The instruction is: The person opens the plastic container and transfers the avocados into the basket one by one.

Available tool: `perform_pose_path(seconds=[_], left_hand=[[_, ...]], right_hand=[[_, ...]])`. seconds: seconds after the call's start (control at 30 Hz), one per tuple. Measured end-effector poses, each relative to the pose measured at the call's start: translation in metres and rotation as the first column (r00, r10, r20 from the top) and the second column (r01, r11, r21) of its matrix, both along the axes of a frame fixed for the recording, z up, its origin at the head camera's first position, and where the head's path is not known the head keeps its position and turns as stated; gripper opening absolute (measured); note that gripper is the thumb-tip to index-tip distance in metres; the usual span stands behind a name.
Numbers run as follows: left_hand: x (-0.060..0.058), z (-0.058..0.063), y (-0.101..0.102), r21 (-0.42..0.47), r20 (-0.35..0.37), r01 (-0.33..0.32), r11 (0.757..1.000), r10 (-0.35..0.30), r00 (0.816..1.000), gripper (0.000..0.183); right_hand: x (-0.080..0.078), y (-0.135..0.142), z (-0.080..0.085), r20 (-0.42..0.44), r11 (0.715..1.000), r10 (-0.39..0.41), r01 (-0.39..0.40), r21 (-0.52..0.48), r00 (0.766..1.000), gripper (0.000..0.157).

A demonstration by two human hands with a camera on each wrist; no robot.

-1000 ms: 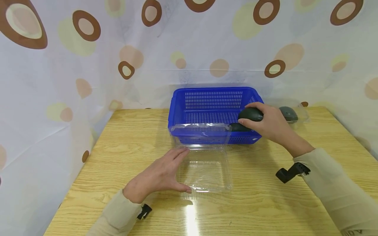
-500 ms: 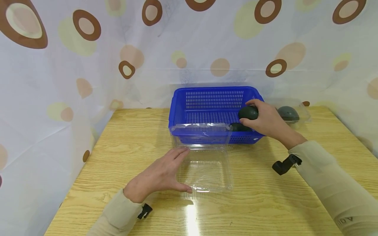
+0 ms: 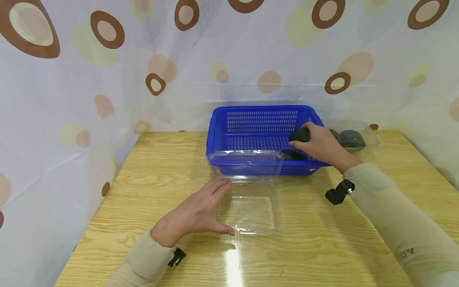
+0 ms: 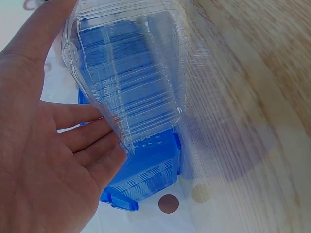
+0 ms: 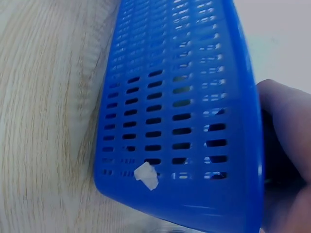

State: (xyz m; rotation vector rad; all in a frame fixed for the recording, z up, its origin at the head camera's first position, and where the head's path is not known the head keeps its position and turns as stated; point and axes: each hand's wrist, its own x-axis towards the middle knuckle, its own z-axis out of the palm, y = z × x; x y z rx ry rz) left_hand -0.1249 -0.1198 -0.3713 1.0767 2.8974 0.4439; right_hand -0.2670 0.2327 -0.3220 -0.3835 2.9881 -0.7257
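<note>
My right hand point(image 3: 320, 141) grips a dark green, smooth oval fruit point(image 3: 298, 136), apparently an avocado, inside the right end of the blue plastic basket point(image 3: 265, 107). Below it lies a second dark avocado point(image 3: 294, 155), partly behind the basket's front wall and a clear lid. In the right wrist view the basket wall point(image 5: 194, 199) hides most of the held avocado. My left hand point(image 3: 197, 211) rests at the left side of an open clear clamshell box point(image 3: 251, 211), thumb and fingers spread. The left wrist view shows its fingertips against the box's rim point(image 4: 124, 141).
Behind my right hand, another clear box point(image 3: 371, 135) holds dark avocados point(image 3: 352, 138). The lid point(image 3: 247, 163) of the near box stands up before the basket. A patterned curtain point(image 3: 193, 71) hangs behind the wooden table point(image 3: 161, 167).
My right hand has shifted slightly left with the avocado, and its forearm has swung left. More of the avocados in the far box show. My left hand stays put.
</note>
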Motion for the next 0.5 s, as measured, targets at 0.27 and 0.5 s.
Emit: perform_pose_path(seconds=[0.27, 0.5], left_hand=[[0.000, 0.000, -0.001, -0.002, -0.001, 0.001, 1.000, -0.001, 1.000, 0.118], [0.000, 0.001, -0.001, -0.004, 0.003, 0.005, 1.000, -0.005, 1.000, 0.119]], right_hand=[[-0.012, 0.000, -0.009, 0.013, 0.999, 0.041, -0.041, 0.014, 0.999, 0.072], [-0.018, -0.001, -0.014, 0.004, 0.994, 0.103, -0.103, 0.024, 0.995, 0.054]])
